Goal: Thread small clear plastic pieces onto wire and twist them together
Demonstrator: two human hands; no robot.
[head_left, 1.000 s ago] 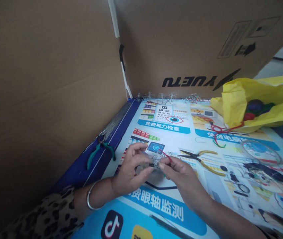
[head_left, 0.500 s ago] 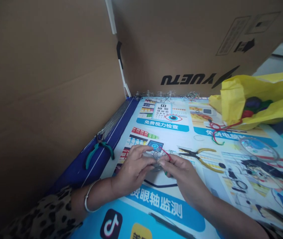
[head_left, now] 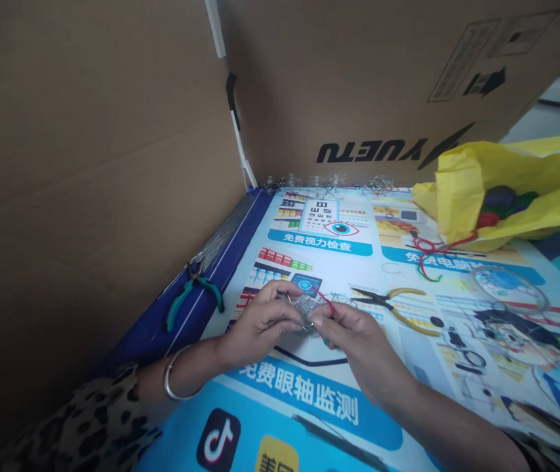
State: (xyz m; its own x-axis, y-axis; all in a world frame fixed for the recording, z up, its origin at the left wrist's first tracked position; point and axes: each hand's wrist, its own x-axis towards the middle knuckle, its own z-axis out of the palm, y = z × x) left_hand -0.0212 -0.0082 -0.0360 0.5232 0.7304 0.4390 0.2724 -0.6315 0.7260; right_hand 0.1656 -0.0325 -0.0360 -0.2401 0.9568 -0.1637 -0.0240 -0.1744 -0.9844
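Observation:
Between my two hands is a small piece of bent silvery wirework (head_left: 308,305), partly hidden by the fingers. My left hand (head_left: 273,322) pinches its left side. Thumb and forefinger of my right hand (head_left: 351,331) close on its right side, together with a red cord (head_left: 326,298) that sticks up above the fingers. A bit of green shows under the right hand. Just right of the hands lie yellow-handled pliers (head_left: 398,311), jaws toward the wirework. Teal-handled pliers (head_left: 194,295) rest on the blue strip at the left.
Cardboard walls (head_left: 359,85) rise at the left and back. A yellow bag (head_left: 461,190) with coloured yarn balls stands at the right, red cord trailing out. Wire pieces (head_left: 326,185) line the back edge. Straight wires (head_left: 225,239) lie left; a clear round dish (head_left: 509,288) sits right.
The fingers of my left hand have shifted slightly, so more of the wirework shows between the hands. The whole view has moved a little; the pliers and bag stay in place.

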